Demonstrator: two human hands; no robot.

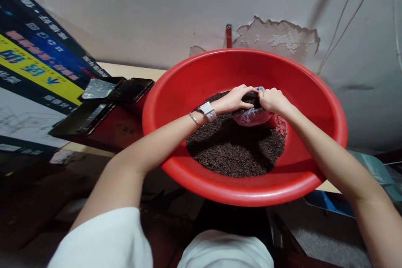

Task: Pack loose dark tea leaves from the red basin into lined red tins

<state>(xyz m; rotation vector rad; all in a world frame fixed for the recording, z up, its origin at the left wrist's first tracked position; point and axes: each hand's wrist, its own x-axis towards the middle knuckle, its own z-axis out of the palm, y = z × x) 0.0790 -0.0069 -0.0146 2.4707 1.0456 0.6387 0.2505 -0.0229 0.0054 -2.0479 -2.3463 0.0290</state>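
Note:
A large red basin (245, 197) holds a broad layer of dark brown, tea-like dried leaves (235, 159). Over this layer, both hands are at the mouth of a clear plastic bag (251, 117) with dark contents. My left hand (237, 98), a watch on its wrist, curves its thumb and fingers around the bag's left side and rim. My right hand (272, 99) is closed, pinching the bag's rim on the right. Something red shows just under the bag; whether it is a separate container I cannot tell.
Left of the basin, dark tins or boxes (109, 121) with open lids stand on the pale tabletop (135, 71). A printed carton (37, 58) leans behind them. A peeling wall (141, 16) rises close behind the basin. At right lies a greenish plastic item (370, 171).

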